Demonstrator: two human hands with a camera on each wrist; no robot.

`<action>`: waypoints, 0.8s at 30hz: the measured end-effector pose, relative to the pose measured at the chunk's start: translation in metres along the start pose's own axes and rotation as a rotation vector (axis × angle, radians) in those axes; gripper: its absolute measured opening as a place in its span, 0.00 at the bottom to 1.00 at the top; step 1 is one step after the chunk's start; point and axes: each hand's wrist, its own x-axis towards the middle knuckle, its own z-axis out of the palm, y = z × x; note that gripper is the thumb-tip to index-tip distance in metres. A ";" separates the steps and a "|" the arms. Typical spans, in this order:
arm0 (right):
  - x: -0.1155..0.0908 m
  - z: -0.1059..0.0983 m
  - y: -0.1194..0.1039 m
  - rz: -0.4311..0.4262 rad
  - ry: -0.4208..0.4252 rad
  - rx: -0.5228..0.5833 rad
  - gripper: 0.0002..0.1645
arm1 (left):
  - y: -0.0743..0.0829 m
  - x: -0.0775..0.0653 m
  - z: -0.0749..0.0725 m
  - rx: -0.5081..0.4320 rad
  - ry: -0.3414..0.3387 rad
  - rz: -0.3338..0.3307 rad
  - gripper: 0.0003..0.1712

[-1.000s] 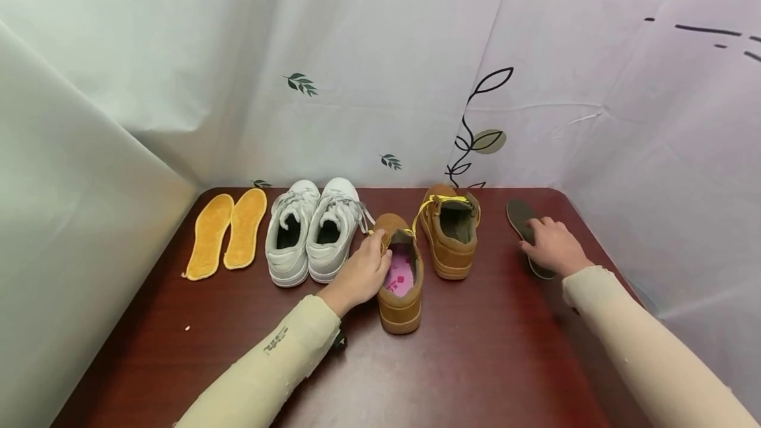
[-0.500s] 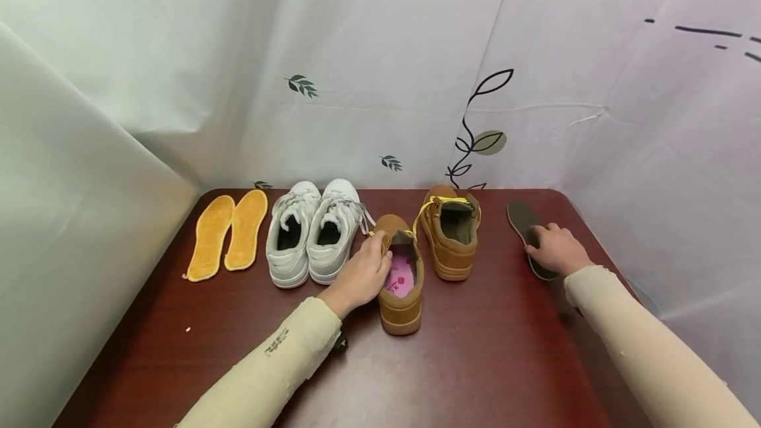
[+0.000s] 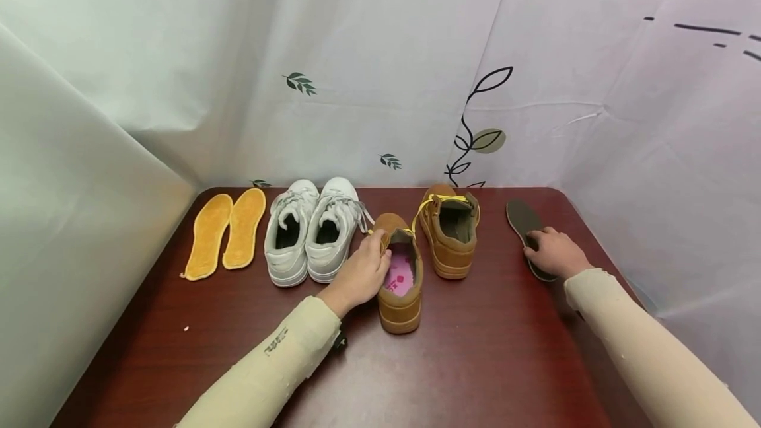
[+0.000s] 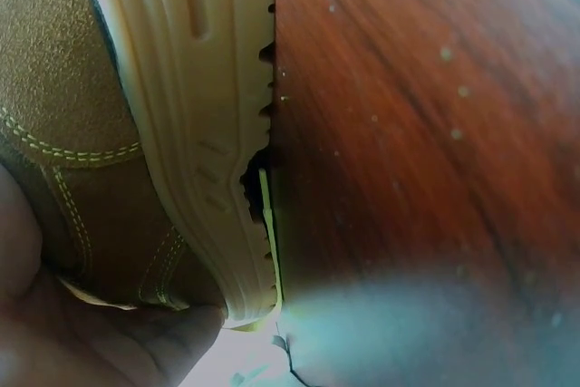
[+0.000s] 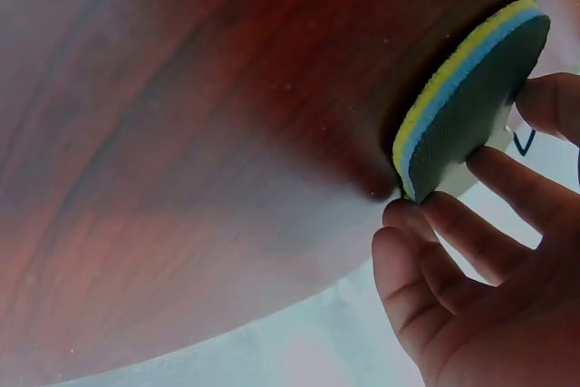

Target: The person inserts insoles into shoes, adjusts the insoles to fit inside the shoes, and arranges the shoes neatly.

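My left hand (image 3: 361,269) grips the left side of a tan suede shoe (image 3: 399,312) near its laces. Inside that shoe lies a pink insole (image 3: 399,275). In the left wrist view, the thick sole (image 4: 195,133) stands on the table beside my fingers. My right hand (image 3: 557,253) holds a dark olive insole (image 3: 522,213) between thumb and fingertips as it lies on the table at the right. Yellow and blue layers show along the insole's edge (image 5: 462,65) in the right wrist view. The hand covers its middle in the head view.
The matching tan shoe (image 3: 453,259) stands behind and right of the gripped one. Two white sneakers (image 3: 288,266) stand left of it, beside two orange fleecy insoles (image 3: 208,236). White patterned curtains (image 3: 368,84) surround the dark red table (image 3: 470,362).
My right hand has moved slightly back toward me along the dark insole, its fingers drawing in. The left hand and the shoe have stayed in place.
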 end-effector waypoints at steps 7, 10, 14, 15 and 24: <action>-0.006 -0.006 -0.004 -0.007 -0.027 -0.013 0.31 | 0.000 0.000 0.000 0.001 0.005 0.002 0.24; -0.007 -0.008 -0.004 -0.013 -0.030 -0.023 0.31 | 0.000 0.000 0.000 0.001 0.005 0.003 0.24; -0.004 -0.008 -0.004 0.010 -0.004 -0.015 0.32 | -0.001 0.000 0.000 0.001 0.006 0.004 0.24; -0.003 -0.007 -0.004 0.021 -0.001 -0.012 0.33 | -0.001 0.000 0.001 0.001 0.006 0.004 0.24; 0.006 0.001 -0.002 0.120 -0.062 -0.020 0.50 | -0.001 0.000 0.000 0.001 0.005 0.000 0.23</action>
